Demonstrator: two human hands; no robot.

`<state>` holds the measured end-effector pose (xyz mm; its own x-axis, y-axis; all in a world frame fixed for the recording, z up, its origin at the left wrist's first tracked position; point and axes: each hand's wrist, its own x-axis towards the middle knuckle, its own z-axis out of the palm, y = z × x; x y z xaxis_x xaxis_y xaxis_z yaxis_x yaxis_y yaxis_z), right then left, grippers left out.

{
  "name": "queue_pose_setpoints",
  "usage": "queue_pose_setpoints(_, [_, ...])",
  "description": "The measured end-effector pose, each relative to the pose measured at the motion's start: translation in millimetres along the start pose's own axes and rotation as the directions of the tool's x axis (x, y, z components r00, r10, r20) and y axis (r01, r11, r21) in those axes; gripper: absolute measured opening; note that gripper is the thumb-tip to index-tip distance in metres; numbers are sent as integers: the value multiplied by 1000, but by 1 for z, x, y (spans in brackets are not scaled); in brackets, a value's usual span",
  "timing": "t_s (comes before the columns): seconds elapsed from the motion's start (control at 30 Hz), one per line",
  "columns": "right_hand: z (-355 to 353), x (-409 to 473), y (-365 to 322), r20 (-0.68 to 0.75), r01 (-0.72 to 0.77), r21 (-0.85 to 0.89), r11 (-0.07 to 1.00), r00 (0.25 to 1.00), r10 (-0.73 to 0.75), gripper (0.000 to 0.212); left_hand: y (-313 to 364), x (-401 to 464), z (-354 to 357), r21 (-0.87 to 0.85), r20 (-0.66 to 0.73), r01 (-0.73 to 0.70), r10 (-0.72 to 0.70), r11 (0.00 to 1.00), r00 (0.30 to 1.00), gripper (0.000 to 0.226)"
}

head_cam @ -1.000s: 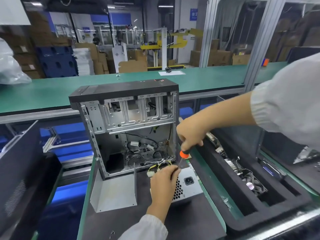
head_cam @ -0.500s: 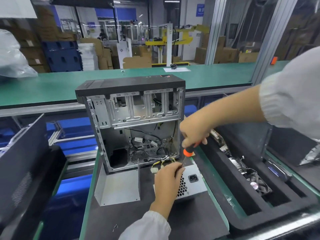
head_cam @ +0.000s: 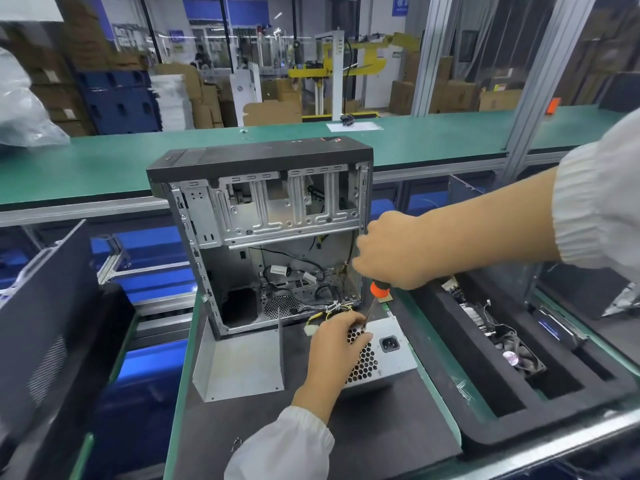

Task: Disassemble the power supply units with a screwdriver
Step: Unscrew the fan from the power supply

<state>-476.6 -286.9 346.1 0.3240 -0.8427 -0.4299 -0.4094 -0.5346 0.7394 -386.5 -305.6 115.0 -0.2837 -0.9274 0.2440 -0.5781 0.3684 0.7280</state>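
While the left hand (head_cam: 334,344) grips the power supply (head_cam: 381,355), the right hand (head_cam: 391,251) grips a screwdriver (head_cam: 375,299).

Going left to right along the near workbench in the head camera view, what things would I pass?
Dark perforated side panel → bent grey sheet-metal cover → left hand → silver power supply unit with honeycomb vent → black foam tray holding a fan.

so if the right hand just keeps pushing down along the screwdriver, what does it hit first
Most likely the power supply unit: the right hand points the screwdriver down at its top edge, right beside the left hand fingers. Whether the tip already touches cannot be told.
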Motion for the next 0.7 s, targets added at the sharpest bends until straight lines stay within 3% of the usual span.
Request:
queue_pose_setpoints(0.1, [-7,5,-1,-54,1,-4,1000,999,-1,38,-1,4,-4,4,26,5,-5,1000,1000,17])
queue_pose_setpoints(0.3, [-10,11,-4,141,24,-45,999,990,-18,23,-2,8,-6,3,-7,5,-5,1000,1000,13])
queue_pose_setpoints(0.4, [-6,13,-1,64,19,-31,999,998,-17,17,-2,12,-5,26,-23,-1,1,1000,1000,14])
queue_pose_setpoints(0.5, [-2,12,-3,-52,9,35,999,999,-7,33,-2,17,-4,49,-42,-16,18,999,999,11])
queue_pose_setpoints(0.63, [6,6,2,-50,-25,111,994,998,30,31,-4,21,-2,56,-95,-21,26,998,995,2])
queue_pose_setpoints(0.7, [12,2,7,-35,-42,145,989,998,48,25,-6,24,-2,23,-98,-14,16,1000,995,8])
